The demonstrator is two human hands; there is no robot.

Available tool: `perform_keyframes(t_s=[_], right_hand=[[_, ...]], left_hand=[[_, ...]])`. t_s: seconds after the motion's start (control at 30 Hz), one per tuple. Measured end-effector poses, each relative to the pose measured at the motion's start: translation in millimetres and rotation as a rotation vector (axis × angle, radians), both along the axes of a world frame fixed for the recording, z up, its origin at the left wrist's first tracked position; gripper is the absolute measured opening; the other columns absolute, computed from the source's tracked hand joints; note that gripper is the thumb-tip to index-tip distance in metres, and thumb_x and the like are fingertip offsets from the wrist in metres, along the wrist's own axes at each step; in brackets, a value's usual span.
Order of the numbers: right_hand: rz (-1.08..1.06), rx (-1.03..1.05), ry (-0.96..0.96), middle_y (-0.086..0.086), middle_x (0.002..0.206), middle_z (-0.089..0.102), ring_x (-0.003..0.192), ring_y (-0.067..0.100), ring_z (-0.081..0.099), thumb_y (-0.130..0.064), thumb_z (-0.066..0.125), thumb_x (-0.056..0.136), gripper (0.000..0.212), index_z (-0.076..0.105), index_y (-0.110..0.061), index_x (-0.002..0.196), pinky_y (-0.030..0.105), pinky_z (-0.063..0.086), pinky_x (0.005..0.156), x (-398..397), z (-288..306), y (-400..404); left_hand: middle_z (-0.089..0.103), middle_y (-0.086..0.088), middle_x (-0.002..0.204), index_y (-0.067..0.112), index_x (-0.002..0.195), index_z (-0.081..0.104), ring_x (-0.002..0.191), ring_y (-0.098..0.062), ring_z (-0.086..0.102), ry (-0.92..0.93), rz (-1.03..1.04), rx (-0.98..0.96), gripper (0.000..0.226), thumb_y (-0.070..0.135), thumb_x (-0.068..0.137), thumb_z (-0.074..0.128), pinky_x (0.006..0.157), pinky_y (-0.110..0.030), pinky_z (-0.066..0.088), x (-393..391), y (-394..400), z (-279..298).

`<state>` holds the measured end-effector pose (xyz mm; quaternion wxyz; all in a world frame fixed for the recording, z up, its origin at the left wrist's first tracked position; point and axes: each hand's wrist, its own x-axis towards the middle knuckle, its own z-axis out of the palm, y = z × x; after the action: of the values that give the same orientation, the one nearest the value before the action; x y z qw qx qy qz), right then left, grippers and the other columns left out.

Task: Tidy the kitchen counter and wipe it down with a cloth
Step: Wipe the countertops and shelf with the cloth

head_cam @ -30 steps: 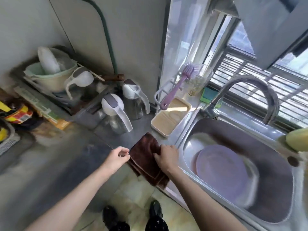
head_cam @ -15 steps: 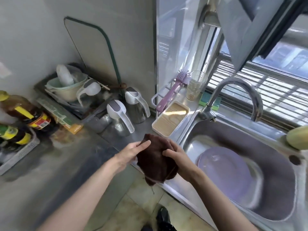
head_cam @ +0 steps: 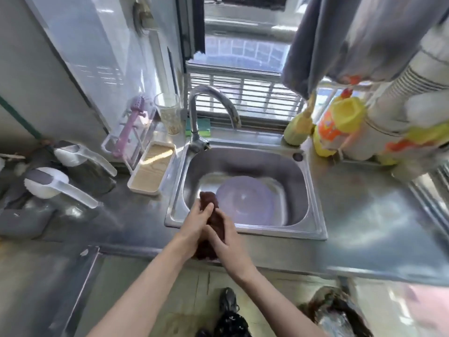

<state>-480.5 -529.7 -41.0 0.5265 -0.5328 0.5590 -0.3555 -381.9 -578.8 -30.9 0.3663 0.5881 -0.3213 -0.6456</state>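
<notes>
Wringing looks to be the step in hand: both hands are wrapped round the brown cloth (head_cam: 213, 221), rolled into a thick rope at the front lip of the sink (head_cam: 313, 205). The left hand (head_cam: 194, 229) curls over its upper part, fingers closed on it; the right hand (head_cam: 224, 242) grips lower down, thumb across the roll. The cloth's far end pokes out over the basin, while its near end hangs just above the bench (head_cam: 364, 227) edge, so I judge drips could land on the steel or the floor. To do it well, shift the whole roll further over the basin, twist the hands in opposite directions, and squeeze until it is only damp. Beyond, a purple plate (head_cam: 245, 200) lies in the sink under the tap (head_cam: 209, 103); whether water is running I cannot tell through the blur.
</notes>
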Motion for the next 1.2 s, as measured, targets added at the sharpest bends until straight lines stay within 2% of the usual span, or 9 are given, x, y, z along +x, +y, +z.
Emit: perform_keyframes(t_s=[0.17,0.27,0.37,0.57,0.67,0.77,0.9,1.0,1.2], right_hand=[[-0.208,0.045,-0.156,-0.016,0.108,0.061,0.095,-0.005,0.061,-0.009,0.064,0.085,0.052,0.038,-0.028,0.126,0.009,0.046,0.079,-66.8,-9.7,14.8],[-0.339,0.029,-0.035,-0.005,0.105,0.067,0.099,0.006,0.062,-0.011,0.056,0.09,0.027,0.055,-0.025,0.114,0.024,0.048,0.088,-121.8,-17.8,15.9],[-0.538,0.074,0.016,0.001,0.087,0.068,0.085,0.017,0.064,-0.018,0.053,0.093,0.01,0.063,-0.02,0.092,0.032,0.051,0.078,-188.0,-25.4,19.3],[-0.816,0.115,0.323,0.0,0.087,0.065,0.086,0.021,0.062,-0.036,0.048,0.093,0.026,0.061,-0.015,0.101,0.036,0.05,0.082,-344.8,-15.0,46.1],[-0.836,-0.019,0.603,0.007,0.076,0.068,0.072,0.028,0.065,-0.041,0.049,0.092,0.036,0.065,-0.01,0.1,0.04,0.053,0.064,-403.7,-17.4,60.4],[-0.639,-0.046,0.862,0.007,0.097,0.07,0.088,0.027,0.064,-0.048,0.041,0.087,0.046,0.067,-0.013,0.101,0.04,0.057,0.068,-427.9,-51.4,62.6],[-0.226,0.195,1.194,0.016,0.142,0.044,0.126,0.045,0.037,-0.065,0.037,0.079,0.058,0.053,-0.035,0.126,0.067,0.041,0.088,-427.5,-112.0,58.4],[-0.213,0.161,1.277,0.013,0.149,0.034,0.13,0.047,0.024,-0.069,0.034,0.077,0.063,0.037,-0.046,0.135,0.07,0.037,0.087,-435.5,-128.8,46.6],[-0.464,0.252,1.218,0.014,0.146,0.04,0.128,0.052,0.035,-0.058,0.039,0.079,0.054,0.048,-0.042,0.129,0.076,0.029,0.091,-536.6,-131.6,7.1]], left_hand=[[0.061,-0.006,0.105,0.018,0.117,0.051,0.085,-0.024,0.063,0.119,-0.288,0.074,0.024,0.017,0.094,0.046,0.069,-0.03,0.053,-54.1,-3.2,6.3],[0.066,-0.007,0.101,0.01,0.11,0.055,0.087,-0.023,0.067,-0.005,-0.457,0.056,0.026,0.027,0.091,0.051,0.076,-0.033,0.056,-95.6,-10.9,16.7],[0.065,-0.004,0.093,0.01,0.093,0.055,0.077,-0.016,0.066,-0.176,-0.5,-0.004,0.016,0.025,0.091,0.05,0.057,-0.021,0.051,-148.3,-20.3,14.6],[0.056,-0.005,0.08,0.014,0.084,0.053,0.066,-0.013,0.054,-0.41,-0.453,-0.121,0.007,0.011,0.09,0.049,0.06,-0.021,0.04,-252.3,-29.7,-31.4],[0.056,-0.003,0.081,0.021,0.085,0.052,0.077,-0.021,0.054,-0.474,-0.488,-0.23,0.014,0.009,0.089,0.05,0.067,-0.022,0.043,-294.6,-25.7,-55.7],[0.054,-0.002,0.097,0.025,0.089,0.053,0.091,-0.02,0.056,-0.568,-0.56,-0.303,0.014,0.012,0.09,0.05,0.08,-0.028,0.041,-328.6,-18.5,-76.2],[0.056,-0.01,0.118,0.01,0.106,0.06,0.108,-0.026,0.054,-0.831,-0.661,-0.494,0.02,0.012,0.087,0.056,0.096,-0.021,0.033,-348.8,-15.5,-99.1],[0.047,-0.006,0.14,0.018,0.121,0.055,0.125,-0.029,0.047,-0.975,-0.835,-0.543,0.039,0.034,0.086,0.053,0.105,-0.036,0.033,-358.1,-17.6,-112.2],[0.016,0.005,0.155,0.036,0.142,0.023,0.143,-0.026,0.015,-1.09,-1.096,-0.67,0.082,0.074,0.069,0.027,0.112,-0.044,0.02,-413.7,-30.8,-130.8]])
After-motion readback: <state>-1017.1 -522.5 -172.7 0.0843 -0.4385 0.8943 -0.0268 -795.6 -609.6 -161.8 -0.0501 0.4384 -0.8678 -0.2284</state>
